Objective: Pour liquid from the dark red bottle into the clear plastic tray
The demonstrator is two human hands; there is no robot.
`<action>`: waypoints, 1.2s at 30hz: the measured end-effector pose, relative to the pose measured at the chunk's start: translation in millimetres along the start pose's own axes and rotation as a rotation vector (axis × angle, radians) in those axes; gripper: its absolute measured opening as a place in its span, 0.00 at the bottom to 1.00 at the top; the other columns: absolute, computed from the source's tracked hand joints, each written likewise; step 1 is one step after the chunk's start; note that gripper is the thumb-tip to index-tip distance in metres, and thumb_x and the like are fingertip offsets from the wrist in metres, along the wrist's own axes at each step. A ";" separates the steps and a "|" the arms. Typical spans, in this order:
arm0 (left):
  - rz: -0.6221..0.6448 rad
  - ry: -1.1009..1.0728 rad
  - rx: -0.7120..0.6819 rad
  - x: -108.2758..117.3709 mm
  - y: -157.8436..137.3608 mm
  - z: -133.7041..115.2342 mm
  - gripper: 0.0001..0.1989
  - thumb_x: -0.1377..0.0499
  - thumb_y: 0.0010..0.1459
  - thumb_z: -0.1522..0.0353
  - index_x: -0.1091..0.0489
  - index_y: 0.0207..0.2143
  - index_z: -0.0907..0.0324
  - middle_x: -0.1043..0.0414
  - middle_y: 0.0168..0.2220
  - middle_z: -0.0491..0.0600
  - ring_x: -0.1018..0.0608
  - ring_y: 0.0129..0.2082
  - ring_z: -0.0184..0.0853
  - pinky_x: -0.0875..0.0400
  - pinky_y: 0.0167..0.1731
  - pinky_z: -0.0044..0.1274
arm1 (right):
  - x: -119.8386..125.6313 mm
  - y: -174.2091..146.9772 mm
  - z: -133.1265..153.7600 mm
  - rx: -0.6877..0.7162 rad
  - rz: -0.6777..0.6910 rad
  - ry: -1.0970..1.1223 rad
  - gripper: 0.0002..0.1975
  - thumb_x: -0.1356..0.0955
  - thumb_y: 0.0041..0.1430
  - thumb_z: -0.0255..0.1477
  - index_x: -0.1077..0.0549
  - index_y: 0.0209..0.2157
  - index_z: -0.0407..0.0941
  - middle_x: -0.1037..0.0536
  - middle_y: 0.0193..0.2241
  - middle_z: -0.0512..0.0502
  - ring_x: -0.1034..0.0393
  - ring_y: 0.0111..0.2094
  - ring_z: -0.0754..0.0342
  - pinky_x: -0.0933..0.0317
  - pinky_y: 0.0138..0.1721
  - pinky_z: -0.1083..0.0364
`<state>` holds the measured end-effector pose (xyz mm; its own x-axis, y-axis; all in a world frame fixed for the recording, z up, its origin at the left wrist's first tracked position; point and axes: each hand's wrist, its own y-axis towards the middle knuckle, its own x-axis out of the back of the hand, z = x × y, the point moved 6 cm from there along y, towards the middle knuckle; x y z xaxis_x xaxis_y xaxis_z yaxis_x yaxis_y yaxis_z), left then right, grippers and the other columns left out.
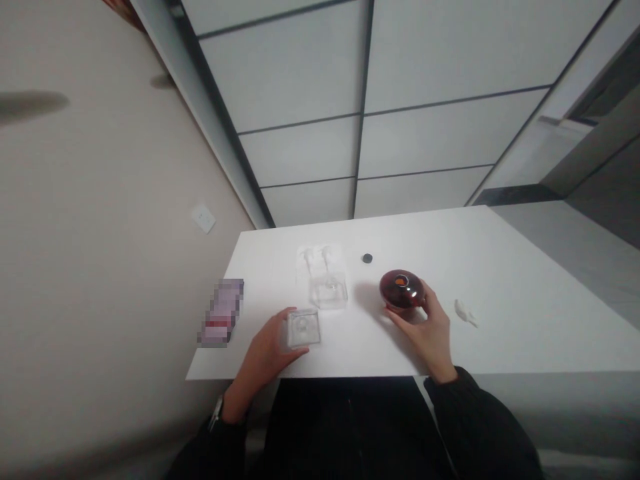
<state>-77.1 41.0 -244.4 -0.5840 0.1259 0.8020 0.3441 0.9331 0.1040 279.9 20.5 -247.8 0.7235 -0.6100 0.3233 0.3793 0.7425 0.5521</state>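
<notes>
1. Right of the middle of the desk point(530, 327), there's a shiny dark red vessel point(401, 295), round, mouth up. Can't tell whether its base touches down.
2. The right hand point(433, 333) has it, fingers curled round the right side, thumb low at the front. I'd hold it upright like that; glossy curves probably slip easily.
3. The left hand point(270, 350) grips a clear square container point(304, 328) between thumb and fingers, near the front edge. Holding the sides seems right imo, just don't squeeze hard.
4. Just beyond that sits a second clear container point(329, 295), with two pale stems point(326, 255) behind it. I'd leave a gap so nothing knocks.
5. Further out: small dark disc point(367, 258) behind the vessel, white scrap point(465, 312) to the right, blurred purple box point(223, 308) far left.
</notes>
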 end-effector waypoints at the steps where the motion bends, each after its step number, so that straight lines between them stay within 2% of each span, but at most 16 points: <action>1: 0.003 0.004 0.014 4.2 3.6 2.3 0.37 0.28 0.54 0.66 0.36 0.64 0.53 0.25 0.62 0.56 0.21 0.62 0.50 0.26 0.63 0.45 | -0.3 -0.2 0.0 0.005 0.005 0.002 0.37 0.19 0.53 0.41 0.27 0.61 0.42 0.19 0.54 0.32 0.21 0.51 0.37 0.25 0.52 0.37; 6: 0.015 0.032 0.093 18.4 26.7 7.8 0.41 0.28 0.54 0.67 0.40 0.67 0.55 0.29 0.65 0.59 0.24 0.65 0.51 0.28 0.64 0.44 | -2.3 -0.7 -3.1 -0.023 0.015 0.030 0.39 0.19 0.53 0.43 0.27 0.61 0.42 0.18 0.52 0.31 0.20 0.48 0.37 0.24 0.49 0.38; 9: 0.039 0.035 0.078 20.4 41.8 7.3 0.45 0.29 0.54 0.67 0.45 0.70 0.55 0.33 0.68 0.61 0.26 0.67 0.50 0.30 0.65 0.44 | -4.4 -0.7 -9.1 -0.062 0.013 0.051 0.39 0.19 0.52 0.44 0.28 0.61 0.42 0.18 0.51 0.32 0.19 0.46 0.38 0.24 0.47 0.39; 13: 0.067 0.038 -0.012 22.0 62.1 -1.3 0.45 0.29 0.55 0.67 0.46 0.71 0.57 0.38 0.71 0.62 0.32 0.71 0.50 0.37 0.70 0.45 | -6.9 -0.8 -15.2 -0.094 0.019 0.070 0.39 0.19 0.53 0.44 0.28 0.61 0.41 0.18 0.52 0.31 0.20 0.48 0.37 0.25 0.50 0.38; 17: 0.133 -0.016 -0.150 20.8 81.5 -23.1 0.50 0.26 0.54 0.64 0.48 0.73 0.55 0.43 0.74 0.61 0.38 0.74 0.52 0.45 0.73 0.48 | -10.3 -2.0 -20.5 -0.179 0.050 0.102 0.41 0.20 0.51 0.46 0.29 0.61 0.43 0.18 0.53 0.32 0.20 0.49 0.37 0.26 0.52 0.38; 20: 0.197 -0.081 -0.200 15.5 93.0 -37.9 0.50 0.25 0.54 0.64 0.47 0.73 0.51 0.38 0.72 0.57 0.32 0.70 0.50 0.40 0.72 0.46 | -12.4 -2.9 -23.0 -0.253 0.078 0.119 0.42 0.20 0.50 0.47 0.30 0.62 0.44 0.18 0.52 0.34 0.20 0.50 0.37 0.27 0.55 0.38; 22: 0.194 -0.103 -0.206 11.7 98.2 -44.1 0.51 0.24 0.53 0.64 0.47 0.73 0.49 0.35 0.70 0.55 0.27 0.66 0.48 0.37 0.69 0.44 | -13.1 -2.8 -23.2 -0.277 0.093 0.136 0.42 0.20 0.50 0.48 0.30 0.62 0.44 0.18 0.52 0.34 0.20 0.50 0.37 0.27 0.55 0.38; 25: 0.132 -0.092 -0.178 6.1 101.3 -48.4 0.54 0.23 0.51 0.65 0.48 0.73 0.49 0.30 0.67 0.53 0.24 0.62 0.47 0.33 0.67 0.43 | -13.5 -2.0 -22.0 -0.274 0.106 0.156 0.42 0.20 0.50 0.48 0.30 0.61 0.44 0.19 0.54 0.33 0.21 0.50 0.36 0.26 0.54 0.38; 28: 0.072 -0.058 -0.171 0.5 98.5 -52.9 0.51 0.25 0.53 0.67 0.47 0.73 0.49 0.26 0.62 0.52 0.24 0.61 0.47 0.32 0.65 0.42 | -12.8 -1.6 -20.3 -0.256 0.096 0.152 0.42 0.20 0.49 0.48 0.30 0.60 0.43 0.19 0.54 0.32 0.21 0.51 0.36 0.27 0.55 0.36; 31: 0.071 -0.049 -0.212 -5.4 89.2 -58.6 0.49 0.27 0.54 0.69 0.46 0.73 0.50 0.25 0.60 0.51 0.24 0.59 0.47 0.31 0.63 0.42 | -12.8 -2.1 -18.0 -0.249 0.093 0.160 0.40 0.20 0.50 0.47 0.29 0.59 0.43 0.18 0.51 0.33 0.20 0.49 0.37 0.26 0.53 0.37; 36: 0.086 -0.094 -0.259 -11.9 61.9 -62.4 0.54 0.26 0.52 0.69 0.52 0.75 0.48 0.25 0.59 0.51 0.23 0.57 0.46 0.30 0.62 0.41 | -14.8 -2.8 -13.4 -0.267 0.131 0.207 0.38 0.20 0.51 0.45 0.29 0.58 0.44 0.18 0.50 0.33 0.19 0.46 0.39 0.23 0.49 0.39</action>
<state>-3.0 76.3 -210.9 -0.6061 0.2430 0.7574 0.5646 0.8021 0.1945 275.8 31.2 -264.5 0.8672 -0.4561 0.2000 0.3930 0.8734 0.2876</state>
